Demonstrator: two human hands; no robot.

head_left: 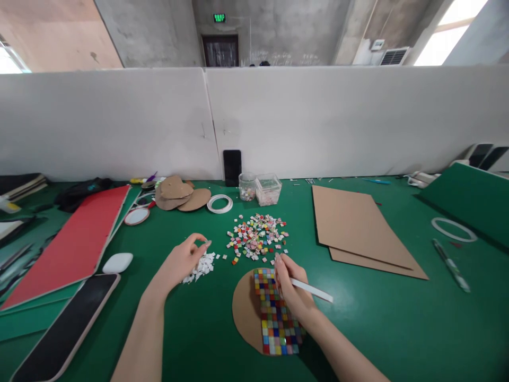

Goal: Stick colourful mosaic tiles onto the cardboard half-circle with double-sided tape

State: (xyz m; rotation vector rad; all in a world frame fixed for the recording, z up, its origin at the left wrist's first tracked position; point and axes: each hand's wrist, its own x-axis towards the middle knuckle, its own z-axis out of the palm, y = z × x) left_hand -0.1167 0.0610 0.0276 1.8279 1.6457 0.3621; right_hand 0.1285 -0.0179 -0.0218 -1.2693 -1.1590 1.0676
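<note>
Grips a white stick-like tool pen-fashion in the right hand, presumably for fine control at the fingertips, right by the upper part of a mosaic of coloured square tiles. Holds the left hand low over a heap of white chips, thumb and index finger curled toward each other, perhaps for picking up single pieces; cannot tell about any chip caught between them. Shows the mosaic partly under the right hand, over the right portion of a round cardboard disc, with a straight tile edge and a brown strip facing the left hand. Has a scattered pile of loose square tiles just beyond and between both hands, likely for easy reach from either. Offers room for moving over the green tabletop between left wrist and disc rim, and again between right hand and the cardboard sheets ahead to the right. Offers less past the loose tiles, because of the plastic cup and clear box near the white partition.
</note>
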